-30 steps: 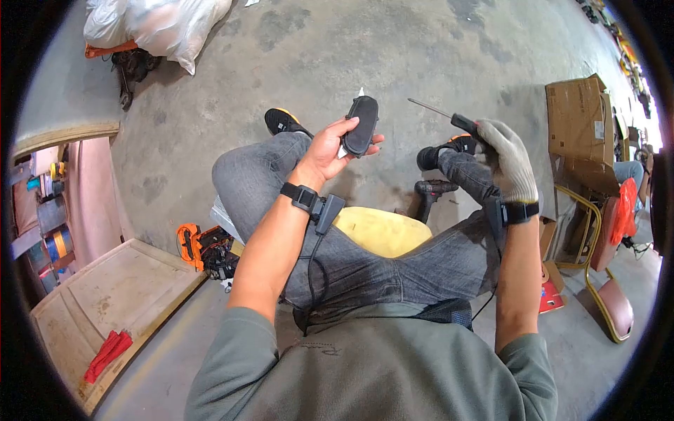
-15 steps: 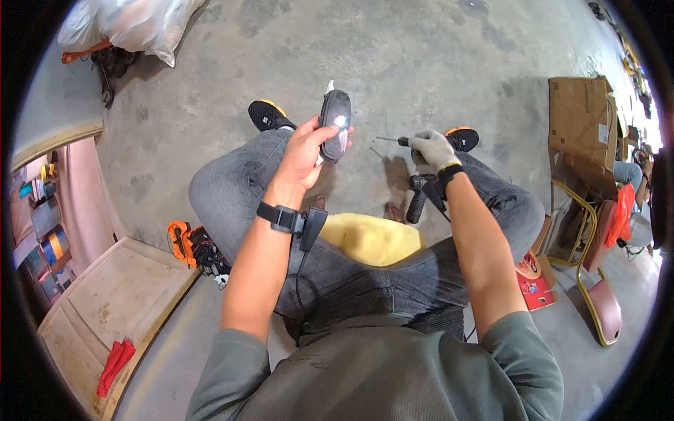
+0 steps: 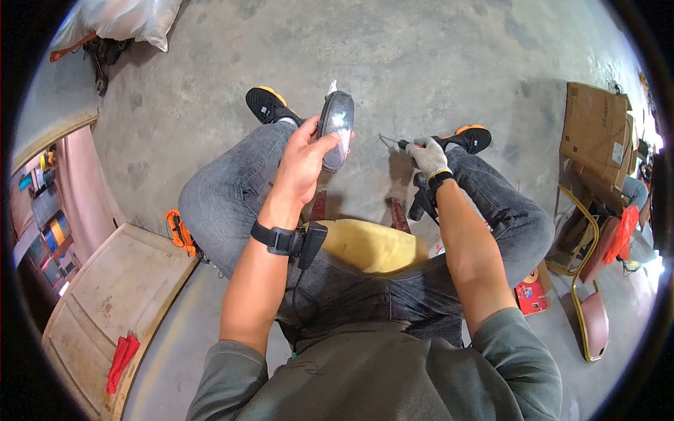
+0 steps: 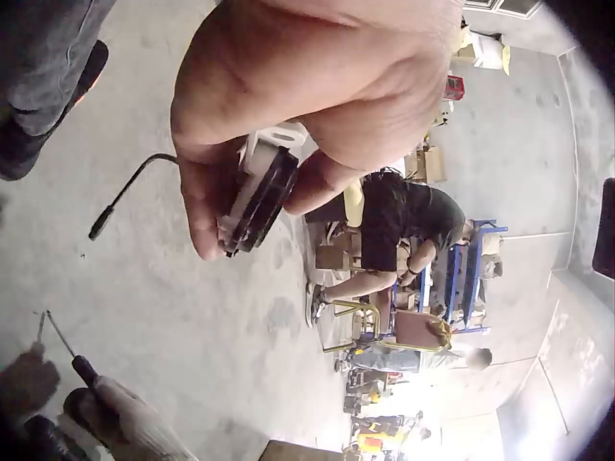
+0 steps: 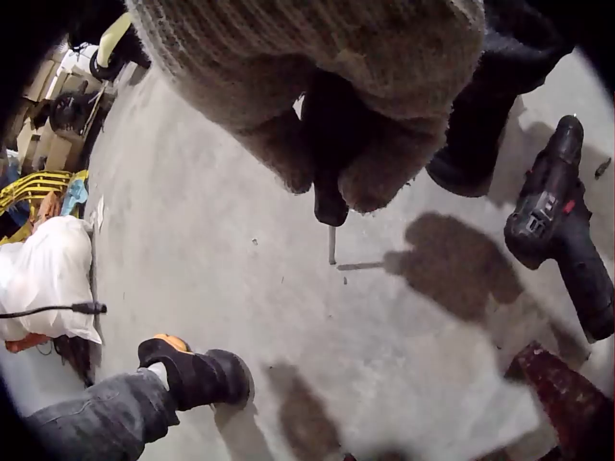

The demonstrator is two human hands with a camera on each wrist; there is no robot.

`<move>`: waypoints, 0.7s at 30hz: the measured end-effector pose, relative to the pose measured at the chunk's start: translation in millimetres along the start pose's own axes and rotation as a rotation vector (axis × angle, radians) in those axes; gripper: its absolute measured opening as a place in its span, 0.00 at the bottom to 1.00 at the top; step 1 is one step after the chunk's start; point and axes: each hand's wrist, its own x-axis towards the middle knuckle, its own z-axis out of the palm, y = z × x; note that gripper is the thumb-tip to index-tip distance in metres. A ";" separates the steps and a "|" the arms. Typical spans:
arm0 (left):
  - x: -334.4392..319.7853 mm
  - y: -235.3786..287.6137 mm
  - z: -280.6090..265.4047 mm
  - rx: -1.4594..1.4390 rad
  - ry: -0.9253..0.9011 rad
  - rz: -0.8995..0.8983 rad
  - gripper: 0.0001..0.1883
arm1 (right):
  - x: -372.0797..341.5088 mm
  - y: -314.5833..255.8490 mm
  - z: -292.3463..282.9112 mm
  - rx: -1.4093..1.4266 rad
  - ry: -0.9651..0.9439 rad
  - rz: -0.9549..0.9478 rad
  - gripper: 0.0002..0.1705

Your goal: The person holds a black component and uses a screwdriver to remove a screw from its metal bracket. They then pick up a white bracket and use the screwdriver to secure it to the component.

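My bare left hand (image 3: 298, 161) grips an oval lamp-like unit (image 3: 338, 112), its shiny clear face up and thumb across it. The unit's black edge and a white tab show in the left wrist view. A thin black lead with a plug end (image 4: 100, 223) hangs beside that hand. My right hand (image 3: 428, 156), in a knitted glove, holds a screwdriver (image 5: 332, 202) by its black handle, fingers curled round it. The shank points down at the floor, close over it. A cordless drill (image 5: 550, 216) lies on the floor near the right hand.
A yellow seat pad (image 3: 372, 245) lies between the legs. Cardboard boxes (image 3: 593, 130) and a gold-framed chair (image 3: 593, 323) stand at the right. At the left are a wooden panel (image 3: 105, 295) with a red cloth (image 3: 123, 361) and white bags (image 3: 133, 17). Other people appear in the left wrist view.
The left hand has turned the oval unit from its black back to its clear face and moved it left. The right hand has brought the screwdriver inward and down toward the floor.
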 end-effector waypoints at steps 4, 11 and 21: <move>0.1 -3.6 -2.8 0.005 0.017 0.015 0.21 | 10.2 12.4 7.4 0.000 0.008 -0.038 0.26; -1.5 -7.3 1.7 -0.025 0.096 0.051 0.22 | 14.1 19.7 13.4 0.024 0.005 -0.043 0.24; 0.8 -6.2 -5.3 0.081 -0.013 -0.026 0.13 | 2.9 4.4 -1.8 -0.019 -0.017 0.000 0.31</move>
